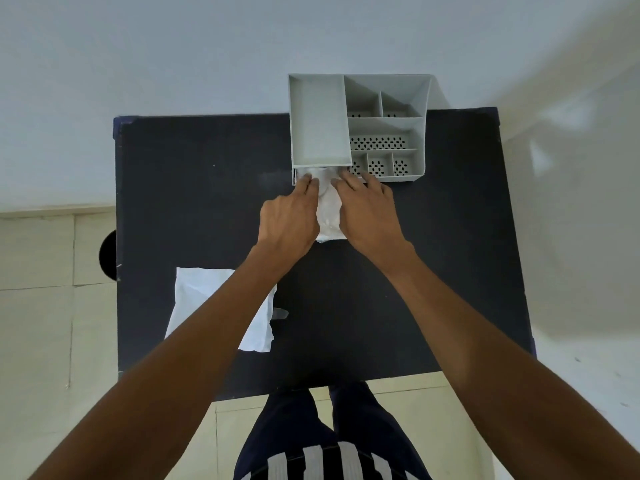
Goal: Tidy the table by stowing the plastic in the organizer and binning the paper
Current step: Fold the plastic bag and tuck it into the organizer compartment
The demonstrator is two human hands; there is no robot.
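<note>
A grey plastic organizer (318, 119) with several compartments stands at the table's far edge. A crumpled clear plastic bag (329, 209) lies half inside the low opening at the organizer's front left. My left hand (291, 216) presses on the bag's left side, fingertips at the opening. My right hand (367, 213) presses on its right side, fingers also at the opening. A white sheet of paper (204, 296) lies flat near the table's front left, partly hidden under my left forearm.
The black table (433, 254) fills the middle of the view. A dark round bin opening (108, 255) shows just past the table's left edge, on the tiled floor. A white wall stands behind the organizer. My legs are below the near edge.
</note>
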